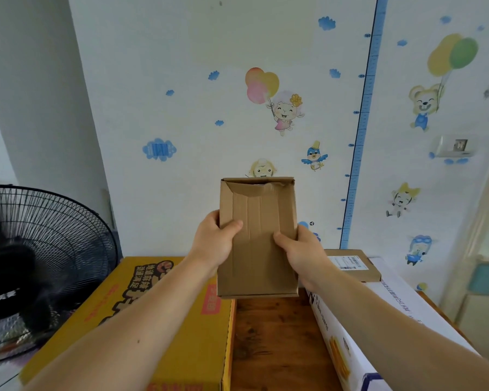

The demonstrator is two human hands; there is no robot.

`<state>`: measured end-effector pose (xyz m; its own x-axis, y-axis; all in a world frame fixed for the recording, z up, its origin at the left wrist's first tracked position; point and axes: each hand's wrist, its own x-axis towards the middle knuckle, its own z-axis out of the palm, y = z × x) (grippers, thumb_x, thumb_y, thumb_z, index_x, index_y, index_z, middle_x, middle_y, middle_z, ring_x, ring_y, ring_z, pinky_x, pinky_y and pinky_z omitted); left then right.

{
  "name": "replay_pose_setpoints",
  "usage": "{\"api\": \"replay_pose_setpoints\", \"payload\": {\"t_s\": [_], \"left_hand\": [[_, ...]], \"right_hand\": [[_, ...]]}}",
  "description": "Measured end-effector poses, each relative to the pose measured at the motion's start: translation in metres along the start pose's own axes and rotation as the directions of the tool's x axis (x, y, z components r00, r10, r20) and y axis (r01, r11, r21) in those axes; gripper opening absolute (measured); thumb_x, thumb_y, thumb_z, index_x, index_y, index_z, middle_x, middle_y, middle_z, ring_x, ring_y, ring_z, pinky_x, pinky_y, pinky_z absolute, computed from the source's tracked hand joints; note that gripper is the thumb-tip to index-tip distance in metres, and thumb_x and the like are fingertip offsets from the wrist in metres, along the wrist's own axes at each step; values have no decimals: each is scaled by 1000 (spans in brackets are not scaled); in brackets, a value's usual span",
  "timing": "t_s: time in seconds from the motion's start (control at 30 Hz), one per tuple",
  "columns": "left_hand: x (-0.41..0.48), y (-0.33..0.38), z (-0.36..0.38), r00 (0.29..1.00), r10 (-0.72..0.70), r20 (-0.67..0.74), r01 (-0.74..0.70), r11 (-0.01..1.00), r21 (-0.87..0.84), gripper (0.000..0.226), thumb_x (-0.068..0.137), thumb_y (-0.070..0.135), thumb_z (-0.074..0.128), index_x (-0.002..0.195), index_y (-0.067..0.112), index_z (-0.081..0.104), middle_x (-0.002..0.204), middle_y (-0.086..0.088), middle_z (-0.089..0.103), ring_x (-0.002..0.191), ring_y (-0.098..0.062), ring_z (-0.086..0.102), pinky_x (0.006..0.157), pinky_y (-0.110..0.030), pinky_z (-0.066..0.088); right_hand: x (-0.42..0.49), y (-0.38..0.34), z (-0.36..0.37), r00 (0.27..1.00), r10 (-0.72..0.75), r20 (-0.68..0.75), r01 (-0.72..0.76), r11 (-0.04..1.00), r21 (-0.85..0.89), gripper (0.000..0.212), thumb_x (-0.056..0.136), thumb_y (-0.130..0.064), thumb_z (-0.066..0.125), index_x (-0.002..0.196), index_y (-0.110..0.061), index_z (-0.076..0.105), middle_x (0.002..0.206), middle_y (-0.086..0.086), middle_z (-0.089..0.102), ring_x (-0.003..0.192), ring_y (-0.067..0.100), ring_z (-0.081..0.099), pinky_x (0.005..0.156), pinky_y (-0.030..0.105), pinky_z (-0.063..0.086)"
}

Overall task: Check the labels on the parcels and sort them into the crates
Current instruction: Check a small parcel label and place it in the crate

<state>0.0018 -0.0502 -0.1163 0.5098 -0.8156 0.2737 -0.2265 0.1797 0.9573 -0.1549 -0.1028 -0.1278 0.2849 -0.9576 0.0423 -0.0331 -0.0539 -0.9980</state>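
Gripping brown parcel [257, 244] upright in left hand [212, 244] and right hand [305, 252] above table [277, 348], between yellow carton [195, 348] with Chinese print and white carton [398, 286]. Far right, flat parcel [373, 268] with white label [347, 262], unreadable.

Table [277, 348] free btwn yellow box [195, 348], white box [326, 320].

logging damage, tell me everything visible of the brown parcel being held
The brown parcel is a plain cardboard box, held upright above the wooden table. Its top edge is crushed and torn, its face creased; no label shows on this side. The left hand and right hand grip its sides, thumbs in front.
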Motion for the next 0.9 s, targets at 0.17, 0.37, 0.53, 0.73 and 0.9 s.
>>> {"api": "replay_pose_setpoints", "payload": {"t_s": [0.17, 0.37, 0.53, 0.73, 0.9], "left_hand": [[-2, -3, -2, 999, -34, 4, 34, 999, -13, 26, 93, 32, 63, 117, 21, 60, 109, 4, 68, 105, -18, 63, 95, -43, 52], [-10, -15, -6, 977, -137, 165, 147, 988, -53, 34, 93, 23, 65, 124, 16, 53, 115, -5, 67, 104, -22, 65, 92, -38, 54], [-5, -11, -6, 996, -67, 52, 69, 996, -55, 35, 94, 22, 65, 126, 15, 52, 115, -4, 66, 103, -20, 65, 93, -40, 53], [-3, -10, -6, 999, -30, 25, 29, 999, 17, 35, 94, 21, 63, 127, 13, 55, 116, -2, 67, 107, -20, 64, 97, -45, 52], [-4, -10, -8, 998, -45, 35, 46, 999, -10, 37, 94, 25, 64, 128, 15, 55, 115, 0, 67, 106, -18, 63, 97, -43, 52]], "right_hand": [[3, -4, -3, 1000, -16, -9, 15, 1000, -4, 24, 97, -29, 61, 117, -19, 55, 111, 4, 65, 101, 24, 62, 90, 47, 55], [3, -13, -9, 998, -37, -52, 43, 990, 133, 24, 96, -28, 63, 116, -16, 57, 105, 4, 67, 93, 19, 66, 65, 30, 54], [-2, -5, -5, 998, 17, 64, -26, 988, 149, 23, 91, -14, 66, 112, -19, 59, 107, 5, 69, 95, 22, 66, 78, 40, 57], [-3, -3, 0, 996, -1, 84, -9, 993, 120, 20, 91, -7, 66, 100, -22, 56, 108, 7, 68, 97, 25, 67, 91, 47, 56], [-7, -6, -4, 993, 9, 119, -28, 987, 155, 20, 92, -7, 66, 101, -20, 55, 106, 7, 67, 91, 23, 67, 71, 36, 58]]}}
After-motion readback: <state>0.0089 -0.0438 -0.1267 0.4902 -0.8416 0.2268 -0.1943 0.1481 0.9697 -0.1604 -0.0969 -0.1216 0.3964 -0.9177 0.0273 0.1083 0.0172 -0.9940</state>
